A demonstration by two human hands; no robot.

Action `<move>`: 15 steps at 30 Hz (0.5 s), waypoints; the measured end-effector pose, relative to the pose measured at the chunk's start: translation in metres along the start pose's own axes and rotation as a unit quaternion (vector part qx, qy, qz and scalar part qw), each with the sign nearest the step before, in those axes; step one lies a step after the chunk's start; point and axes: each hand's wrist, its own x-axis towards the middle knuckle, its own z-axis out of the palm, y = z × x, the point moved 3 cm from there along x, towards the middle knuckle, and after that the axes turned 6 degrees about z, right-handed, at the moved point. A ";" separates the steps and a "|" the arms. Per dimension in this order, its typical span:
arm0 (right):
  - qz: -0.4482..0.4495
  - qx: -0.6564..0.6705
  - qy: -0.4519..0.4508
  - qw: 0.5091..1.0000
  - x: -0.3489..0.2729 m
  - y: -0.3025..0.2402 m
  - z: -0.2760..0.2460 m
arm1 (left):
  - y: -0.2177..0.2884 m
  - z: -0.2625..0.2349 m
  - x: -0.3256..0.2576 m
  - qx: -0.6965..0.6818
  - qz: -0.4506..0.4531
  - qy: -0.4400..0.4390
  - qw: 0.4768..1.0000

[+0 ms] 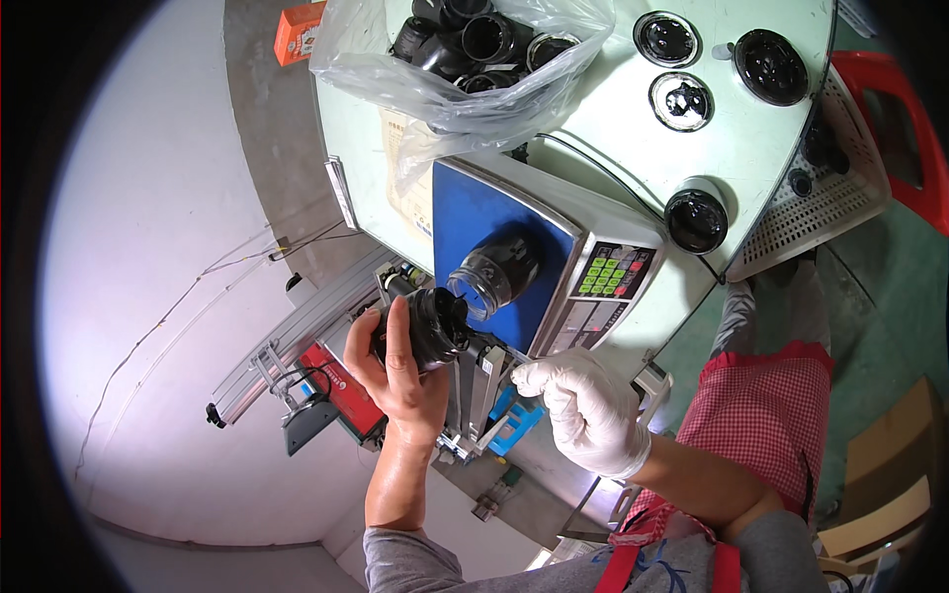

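My bare left hand (400, 371) grips a black-smeared jar (432, 328), its mouth tilted close to the rim of a glass jar (494, 269). That second jar has dark contents below a clear upper part and rests on the blue platform (474, 208) of a weighing scale. My right hand (588, 410), in a white glove, is closed with its fingers curled, just off the scale's near edge. Whatever its fingertips hold, if anything, is hidden. The scale's keypad (613, 270), with green and red keys, faces right.
A clear plastic bag (563, 99) of black jars lies at the far side of the pale table (603, 148). Black-coated lids (666, 40) and an open jar of black paste (696, 219) stand at right, beside a white basket (771, 242) and red chair (924, 168). A cable crosses behind the scale.
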 end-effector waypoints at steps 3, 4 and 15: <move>0.010 0.013 0.004 1.000 0.000 -0.001 0.000 | 0.000 0.001 0.000 -0.006 0.003 -0.001 1.000; 0.004 0.018 -0.001 1.000 0.000 0.000 0.001 | -0.001 0.001 0.000 -0.004 0.003 -0.002 1.000; 0.013 -0.032 -0.015 0.999 0.003 0.012 0.013 | 0.002 -0.001 0.001 -0.001 0.007 -0.010 1.000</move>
